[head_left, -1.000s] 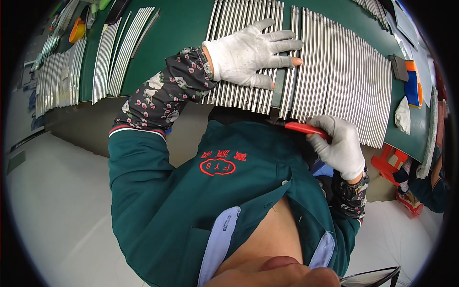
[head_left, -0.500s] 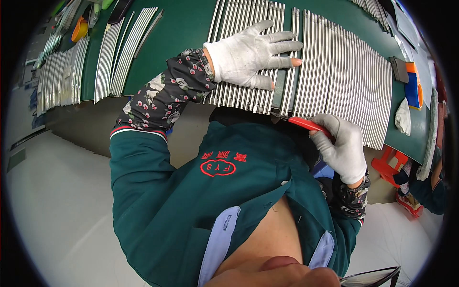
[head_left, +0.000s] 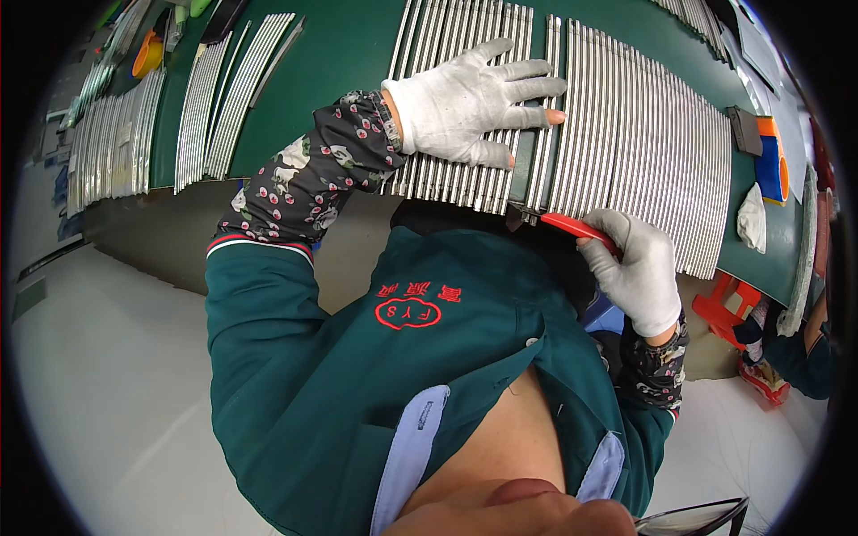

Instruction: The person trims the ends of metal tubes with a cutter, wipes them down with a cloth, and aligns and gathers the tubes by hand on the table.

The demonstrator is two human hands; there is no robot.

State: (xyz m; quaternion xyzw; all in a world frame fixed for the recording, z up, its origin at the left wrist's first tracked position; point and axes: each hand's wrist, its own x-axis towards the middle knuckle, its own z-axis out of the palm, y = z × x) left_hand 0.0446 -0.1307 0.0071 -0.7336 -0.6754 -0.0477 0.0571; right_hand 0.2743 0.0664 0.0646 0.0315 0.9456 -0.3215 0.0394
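My left hand [head_left: 474,103], in a white glove with some bare fingertips, lies flat with fingers spread across a row of thin silvery metal strips [head_left: 447,183]. Its fingertips reach over a narrow pair of strips [head_left: 542,174] that stands a little apart. My right hand [head_left: 639,268], also gloved, is closed around a red-handled tool [head_left: 572,226]. The tool's small dark metal head is at the near ends of the strips, by the table edge; whether it touches them I cannot tell. A wide block of similar strips [head_left: 643,134] lies to the right.
More strips [head_left: 237,98] lie on the green table [head_left: 331,54] at left, beside a bundle [head_left: 116,143] at the far left. Rolls of tape [head_left: 773,161], a grey block [head_left: 744,130] and a crumpled white cloth [head_left: 752,217] sit at right. A red stool [head_left: 726,313] stands below.
The tool's head has turned and shifted slightly, so its dark, wedge-like shape shows more plainly below the strip ends. My left hand has barely moved.
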